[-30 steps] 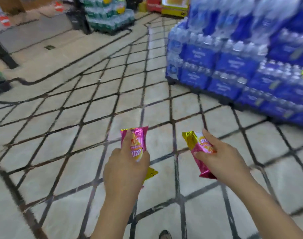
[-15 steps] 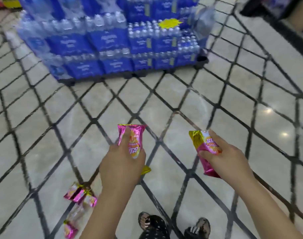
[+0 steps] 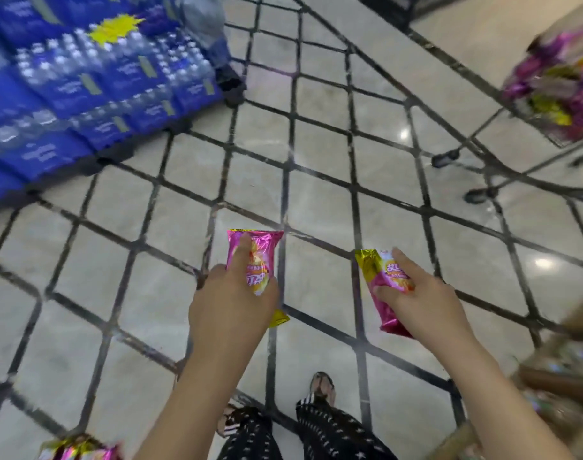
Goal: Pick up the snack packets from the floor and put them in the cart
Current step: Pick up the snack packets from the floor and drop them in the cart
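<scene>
Item, left hand (image 3: 233,310): fingers curled round one pink snack packet (image 3: 260,254), forefinger laid along its face, packet upright and held clear of the tiled floor (image 3: 316,180). Item, right hand (image 3: 429,307): thumb and fingers pinching a second pink-and-gold snack packet (image 3: 376,270), tilted, also clear of the floor. Item, wire cart (image 3: 549,132): upper right of the view, well apart from both hands, blurred, already holding a heap of pink packets (image 3: 568,71). Item, loose packets (image 3: 78,451): lying on the floor at the bottom left corner, number not readable. Item, blue bottled-water packs (image 3: 84,81): stacked at upper left. Progress, as judged: part done, since some packets sit in the cart. The two in hand are lifted but not yet delivered, and at least the corner lot remains to be gathered. Change against the frame half a second earlier: the view has swung right, bringing the cart into sight where it was absent. The water packs have slid from top centre to upper left, the floor packets have moved from beside the left forearm to the frame's edge, and both grips are unaltered.
</scene>
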A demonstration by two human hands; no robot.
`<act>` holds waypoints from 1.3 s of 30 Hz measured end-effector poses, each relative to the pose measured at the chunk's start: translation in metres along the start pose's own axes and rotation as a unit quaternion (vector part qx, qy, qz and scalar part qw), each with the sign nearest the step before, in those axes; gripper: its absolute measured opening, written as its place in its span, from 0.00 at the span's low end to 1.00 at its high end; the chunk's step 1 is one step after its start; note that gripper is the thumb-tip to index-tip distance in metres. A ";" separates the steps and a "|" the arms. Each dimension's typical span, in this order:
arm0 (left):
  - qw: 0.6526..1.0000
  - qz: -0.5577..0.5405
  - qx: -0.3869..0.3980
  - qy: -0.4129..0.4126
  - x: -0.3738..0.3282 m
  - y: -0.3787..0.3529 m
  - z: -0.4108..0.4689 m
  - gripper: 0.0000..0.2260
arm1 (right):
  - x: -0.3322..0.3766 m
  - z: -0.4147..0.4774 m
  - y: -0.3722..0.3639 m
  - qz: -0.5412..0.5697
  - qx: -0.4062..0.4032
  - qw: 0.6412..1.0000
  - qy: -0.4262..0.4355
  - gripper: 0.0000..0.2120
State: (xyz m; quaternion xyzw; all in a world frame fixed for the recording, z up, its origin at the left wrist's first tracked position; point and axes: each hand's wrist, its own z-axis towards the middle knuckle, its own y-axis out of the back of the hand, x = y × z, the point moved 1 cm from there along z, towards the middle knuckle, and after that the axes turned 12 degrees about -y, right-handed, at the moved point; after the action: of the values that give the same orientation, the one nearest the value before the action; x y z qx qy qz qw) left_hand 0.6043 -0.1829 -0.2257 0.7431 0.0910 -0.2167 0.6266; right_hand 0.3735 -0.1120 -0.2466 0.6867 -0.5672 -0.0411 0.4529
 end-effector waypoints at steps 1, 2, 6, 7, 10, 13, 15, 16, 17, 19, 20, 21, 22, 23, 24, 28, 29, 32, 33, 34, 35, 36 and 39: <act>1.000 0.002 0.014 -0.015 -0.018 -0.010 0.006 0.30 | -0.011 0.007 0.013 0.009 -0.008 1.000 -0.012 0.30; 0.999 0.003 0.026 -0.031 -0.035 -0.019 0.010 0.31 | -0.022 0.014 0.024 0.019 -0.018 0.999 -0.023 0.30; 0.994 0.016 0.067 -0.082 -0.091 -0.047 0.026 0.31 | -0.059 0.033 0.061 0.059 -0.037 0.995 -0.068 0.31; 0.993 0.020 0.075 -0.094 -0.105 -0.054 0.032 0.31 | -0.067 0.037 0.070 0.070 -0.037 0.993 -0.083 0.31; 0.988 0.032 0.094 -0.121 -0.138 -0.067 0.047 0.31 | -0.083 0.046 0.092 0.096 -0.046 0.988 -0.112 0.31; 0.982 0.028 0.111 -0.149 -0.168 -0.079 0.070 0.30 | -0.090 0.060 0.116 0.118 -0.066 0.981 -0.136 0.30; 0.978 0.023 0.119 -0.168 -0.186 -0.089 0.089 0.30 | -0.091 0.073 0.132 0.129 -0.081 0.977 -0.151 0.30; 0.976 0.024 0.123 -0.176 -0.196 -0.093 0.100 0.31 | -0.091 0.083 0.140 0.131 -0.089 0.975 -0.158 0.31; 0.974 0.026 0.127 -0.184 -0.205 -0.099 0.112 0.31 | -0.089 0.093 0.147 0.132 -0.096 0.973 -0.163 0.31; 0.970 0.028 0.138 -0.200 -0.223 -0.110 0.138 0.31 | -0.085 0.117 0.162 0.134 -0.108 0.970 -0.173 0.32; 0.967 0.029 0.145 -0.208 -0.233 -0.115 0.153 0.31 | -0.082 0.129 0.169 0.135 -0.113 0.968 -0.180 0.32; 0.964 0.031 0.152 -0.216 -0.243 -0.120 0.169 0.30 | -0.078 0.143 0.178 0.139 -0.118 0.965 -0.187 0.31; 0.961 0.035 0.161 -0.222 -0.254 -0.124 0.185 0.30 | -0.072 0.156 0.186 0.147 -0.125 0.962 -0.194 0.31; 0.958 0.040 0.170 -0.229 -0.266 -0.127 0.202 0.31 | -0.066 0.171 0.196 0.157 -0.131 0.959 -0.199 0.31; 0.955 0.044 0.177 -0.235 -0.278 -0.130 0.219 0.31 | -0.059 0.185 0.206 0.160 -0.134 0.957 -0.200 0.31; 0.943 0.054 0.180 -0.275 -0.332 -0.136 0.287 0.30 | -0.033 0.237 0.242 0.198 -0.145 0.948 -0.201 0.31; 0.940 0.055 0.177 -0.287 -0.346 -0.137 0.303 0.30 | -0.030 0.248 0.251 0.207 -0.147 0.946 -0.203 0.31; 0.932 0.056 0.164 -0.319 -0.391 -0.145 0.343 0.31 | -0.029 0.276 0.277 0.224 -0.161 0.937 -0.214 0.32; 0.930 0.054 0.165 -0.325 -0.406 -0.148 0.353 0.31 | -0.030 0.285 0.285 0.226 -0.165 0.935 -0.218 0.32; 0.928 0.052 0.168 -0.329 -0.420 -0.152 0.363 0.31 | -0.032 0.293 0.293 0.232 -0.170 0.931 -0.224 0.32; 0.926 0.050 0.170 -0.333 -0.433 -0.158 0.372 0.30 | -0.035 0.302 0.302 0.242 -0.176 0.926 -0.230 0.32; 0.925 0.049 0.172 -0.336 -0.446 -0.164 0.380 0.30 | -0.038 0.311 0.311 0.253 -0.181 0.920 -0.238 0.31; 0.922 0.049 0.181 -0.338 -0.487 -0.188 0.405 0.31 | -0.050 0.346 0.343 0.271 -0.184 0.910 -0.255 0.31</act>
State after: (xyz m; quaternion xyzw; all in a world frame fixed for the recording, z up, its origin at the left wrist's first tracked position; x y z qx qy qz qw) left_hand 0.0099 -0.4727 -0.2302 0.7303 -0.2030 -0.4368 0.4844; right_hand -0.0956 -0.2514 -0.2431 0.3773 -0.8101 -0.1935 0.4049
